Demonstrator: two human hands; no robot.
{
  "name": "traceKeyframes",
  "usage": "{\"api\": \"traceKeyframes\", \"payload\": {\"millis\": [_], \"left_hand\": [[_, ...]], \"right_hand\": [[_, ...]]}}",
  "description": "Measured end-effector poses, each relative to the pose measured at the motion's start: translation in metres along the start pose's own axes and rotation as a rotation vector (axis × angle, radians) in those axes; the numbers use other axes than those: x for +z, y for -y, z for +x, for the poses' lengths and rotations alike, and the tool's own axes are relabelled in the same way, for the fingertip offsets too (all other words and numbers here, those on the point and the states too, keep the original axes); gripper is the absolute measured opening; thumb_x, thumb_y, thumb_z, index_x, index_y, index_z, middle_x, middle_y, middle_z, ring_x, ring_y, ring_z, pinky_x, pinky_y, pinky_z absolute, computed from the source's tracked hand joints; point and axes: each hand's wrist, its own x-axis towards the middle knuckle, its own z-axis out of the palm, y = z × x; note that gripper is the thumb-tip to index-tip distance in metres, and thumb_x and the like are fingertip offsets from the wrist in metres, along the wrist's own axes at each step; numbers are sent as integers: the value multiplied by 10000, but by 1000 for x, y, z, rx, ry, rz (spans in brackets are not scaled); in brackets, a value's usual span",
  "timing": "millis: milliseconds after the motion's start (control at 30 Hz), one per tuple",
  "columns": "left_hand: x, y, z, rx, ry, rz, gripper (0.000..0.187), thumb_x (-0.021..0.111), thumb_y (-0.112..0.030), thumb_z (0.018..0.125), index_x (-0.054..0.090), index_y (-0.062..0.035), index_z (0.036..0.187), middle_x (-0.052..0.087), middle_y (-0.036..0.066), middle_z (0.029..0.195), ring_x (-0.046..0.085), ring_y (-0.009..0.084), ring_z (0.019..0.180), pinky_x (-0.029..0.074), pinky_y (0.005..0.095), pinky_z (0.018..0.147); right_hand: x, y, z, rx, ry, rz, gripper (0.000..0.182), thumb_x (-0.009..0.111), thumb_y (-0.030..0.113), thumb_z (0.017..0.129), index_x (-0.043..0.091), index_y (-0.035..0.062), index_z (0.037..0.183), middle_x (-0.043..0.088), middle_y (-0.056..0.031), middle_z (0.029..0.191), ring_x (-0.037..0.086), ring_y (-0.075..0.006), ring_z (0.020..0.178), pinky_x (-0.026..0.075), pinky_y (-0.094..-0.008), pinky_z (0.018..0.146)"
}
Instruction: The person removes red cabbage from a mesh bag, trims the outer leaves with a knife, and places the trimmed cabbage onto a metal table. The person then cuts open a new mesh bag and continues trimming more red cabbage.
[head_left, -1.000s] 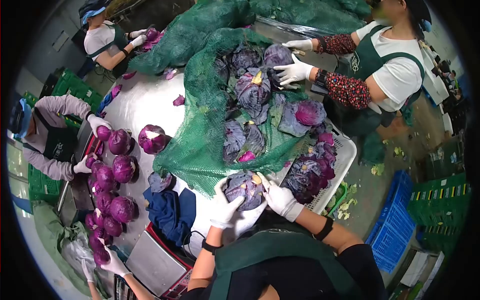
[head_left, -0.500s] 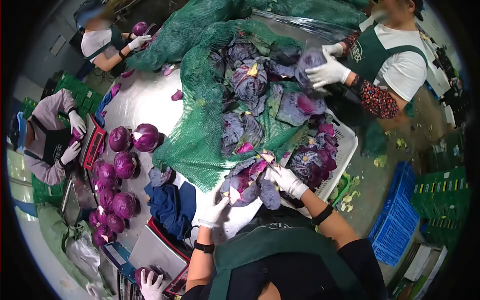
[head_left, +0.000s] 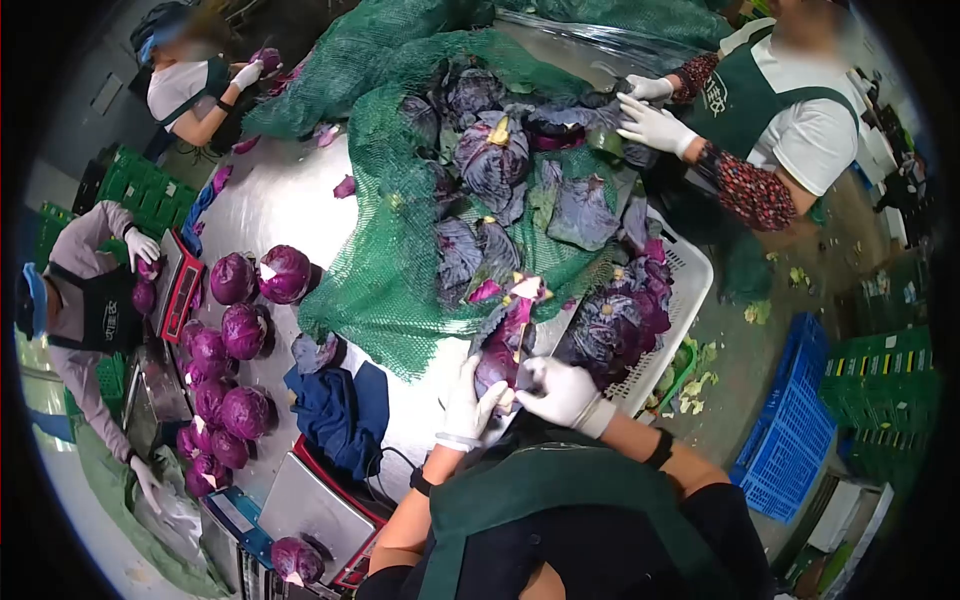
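Both my hands wear white gloves and are at a purple cabbage (head_left: 496,362) near the table's front edge. My left hand (head_left: 467,405) grips its left side, fingers pointing up. On the right, my right hand (head_left: 562,392) is closed at the cabbage's lower right side. Peeled outer leaves (head_left: 520,300) stand up from its top. Just beyond lies a green mesh bag (head_left: 385,270), with dark, leafy cabbages (head_left: 490,160) on it.
Peeled cabbages (head_left: 243,331) stand on the left of the metal table, near a blue cloth (head_left: 338,410) and a scale (head_left: 318,515). A white crate (head_left: 690,290) with leaves is right. Co-workers are at left, upper left and upper right.
My hands have come closer together, my right moving down and left. The held cabbage is turned, its leaves now upright. A gloved hand has left the cabbage on the near scale.
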Motion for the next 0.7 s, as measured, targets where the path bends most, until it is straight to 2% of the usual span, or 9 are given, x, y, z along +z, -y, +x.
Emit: {"api": "traceKeyframes", "payload": {"millis": [267,333,400,467,533,600,633,667,700], "left_hand": [[-53,31,-26,59,121,90,702,723,-289,699,437,-43,1291,379,200,1335,335,367,1250,282,444,1036],[-62,-22,-15,86,125,93,794,770,-325,628,437,-54,1296,403,199,1311,356,366,1233,292,445,1032],[-45,-35,-10,66,185,288,829,779,-350,593,442,-28,1278,455,219,1249,406,382,1191,344,434,995],[-47,-25,3,24,183,321,810,766,-337,609,430,-18,1274,456,222,1237,440,383,1162,373,423,973],[-50,7,6,-215,84,-311,639,659,-322,763,417,-5,1262,496,181,1229,496,326,1122,402,379,963],[-40,57,-5,-581,-72,-1011,529,560,-306,856,417,-2,1265,504,159,1230,495,281,1129,398,367,980],[-40,73,-5,-649,53,-1476,490,490,-300,900,398,-7,1282,479,145,1264,494,269,1127,433,391,956],[-25,85,-12,-757,-90,-1469,550,435,-406,915,382,-15,1297,472,136,1277,484,281,1143,465,443,908],[-17,84,-15,-753,-107,-1469,600,407,-473,906,385,-15,1293,482,133,1263,486,282,1135,476,452,886]], "right_hand": [[-6,-69,37,168,-7,-39,304,533,280,812,567,129,1073,624,-175,754,631,-312,716,513,-385,639],[-9,-4,31,91,-66,672,392,592,235,830,520,64,1175,618,-142,993,631,-248,842,496,-298,751],[5,14,43,-205,51,379,422,560,239,855,487,52,1226,603,-142,1049,608,-277,934,466,-325,843],[31,5,63,-118,242,313,412,565,167,852,493,8,1225,610,-133,1080,588,-206,986,435,-292,896],[69,-53,74,43,245,276,376,514,281,868,551,61,1172,573,-163,1153,561,-282,1053,430,-339,905],[70,-99,70,-24,-51,451,357,534,274,848,580,48,1121,604,-168,1080,586,-296,987,454,-359,862],[32,-97,67,19,-103,63,337,531,234,843,573,19,1099,608,-182,1018,593,-322,926,475,-382,802],[2,-110,62,41,-60,-165,315,510,199,846,557,18,1098,597,-194,966,591,-339,881,483,-393,751],[-6,-127,55,96,-316,-125,319,505,192,852,539,15,1116,595,-194,931,598,-339,847,486,-380,738]]}}
